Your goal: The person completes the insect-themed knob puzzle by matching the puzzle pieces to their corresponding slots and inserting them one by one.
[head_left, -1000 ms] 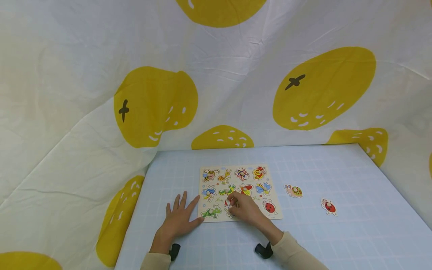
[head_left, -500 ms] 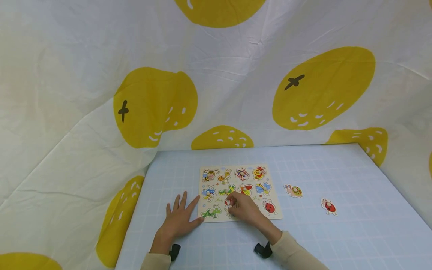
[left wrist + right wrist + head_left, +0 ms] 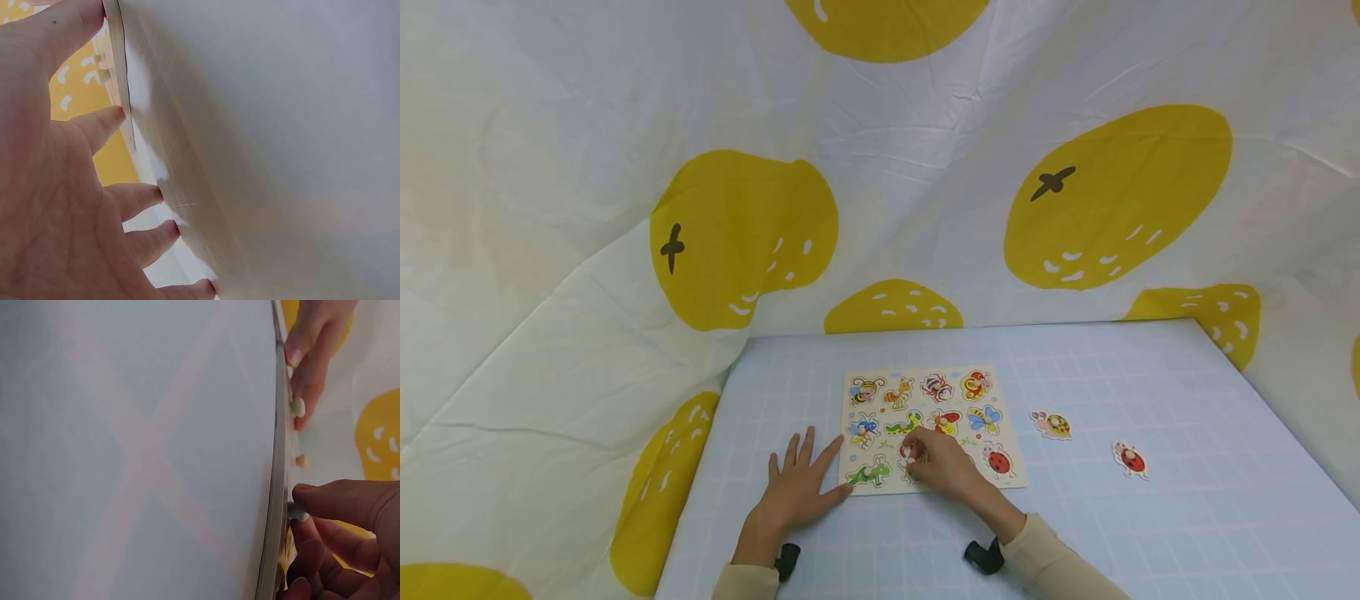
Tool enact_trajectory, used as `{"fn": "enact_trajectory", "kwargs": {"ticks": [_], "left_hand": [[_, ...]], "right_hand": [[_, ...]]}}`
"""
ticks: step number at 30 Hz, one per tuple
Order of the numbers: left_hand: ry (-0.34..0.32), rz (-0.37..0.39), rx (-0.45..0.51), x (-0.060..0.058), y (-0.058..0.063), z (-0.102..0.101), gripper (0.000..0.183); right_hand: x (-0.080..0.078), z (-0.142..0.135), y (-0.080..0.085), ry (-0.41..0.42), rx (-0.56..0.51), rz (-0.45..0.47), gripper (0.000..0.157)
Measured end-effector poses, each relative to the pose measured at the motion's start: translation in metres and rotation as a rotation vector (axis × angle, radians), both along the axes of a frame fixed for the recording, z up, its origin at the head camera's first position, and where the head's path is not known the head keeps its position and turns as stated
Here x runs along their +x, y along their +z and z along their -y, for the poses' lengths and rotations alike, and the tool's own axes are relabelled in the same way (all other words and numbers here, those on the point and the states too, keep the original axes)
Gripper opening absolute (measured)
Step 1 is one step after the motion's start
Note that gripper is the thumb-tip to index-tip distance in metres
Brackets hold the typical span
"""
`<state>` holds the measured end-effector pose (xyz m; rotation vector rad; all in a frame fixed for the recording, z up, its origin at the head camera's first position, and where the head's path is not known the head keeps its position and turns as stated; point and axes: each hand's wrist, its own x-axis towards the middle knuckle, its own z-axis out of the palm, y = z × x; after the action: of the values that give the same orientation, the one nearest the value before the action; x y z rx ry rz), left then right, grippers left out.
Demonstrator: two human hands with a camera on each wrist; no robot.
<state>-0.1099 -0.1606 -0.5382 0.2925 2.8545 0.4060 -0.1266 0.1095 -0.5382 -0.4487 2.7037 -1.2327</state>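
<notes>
A wooden peg puzzle board with insect pictures lies flat on the table. My right hand is over its front row, thumb and fingers pinching the small knob of a puzzle piece. That piece, partly red and white, is mostly covered by my fingers, so its picture cannot be told. My left hand lies spread at the board's left side, its thumb and index finger touching the edge. To the right of the board lie a loose snail piece and a loose ladybug piece.
Other insects on the board include a green grasshopper and, at the right front corner, a ladybug picture. A pale blue checked cloth covers the table. Behind it hangs a white curtain with yellow fruit prints.
Almost nothing differs: both hands, the board and the loose pieces keep their places. The head view has shifted very slightly.
</notes>
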Motion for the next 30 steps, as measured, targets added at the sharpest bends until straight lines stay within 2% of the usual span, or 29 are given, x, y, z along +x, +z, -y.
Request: {"fn": "enact_trajectory", "kwargs": {"ticks": [9,15,24,30], "left_hand": [[0.008,0.006,-0.005,0.001,-0.002,0.000,0.081],[0.010,-0.001,-0.004,0.001,-0.005,0.000,0.082],[-0.007,-0.009,0.002,0.003,0.001,0.001,0.081],[-0.015,-0.010,0.005,0.004,0.005,0.001,0.081]], "right_hand": [[0.002,0.000,0.000,-0.016,0.004,0.003,0.026],[0.000,-0.005,0.003,-0.037,-0.041,-0.005,0.026],[-0.005,-0.021,0.011,-0.146,-0.045,-0.018,0.024],[-0.008,-0.039,0.011,-0.214,-0.095,-0.006,0.027]]}}
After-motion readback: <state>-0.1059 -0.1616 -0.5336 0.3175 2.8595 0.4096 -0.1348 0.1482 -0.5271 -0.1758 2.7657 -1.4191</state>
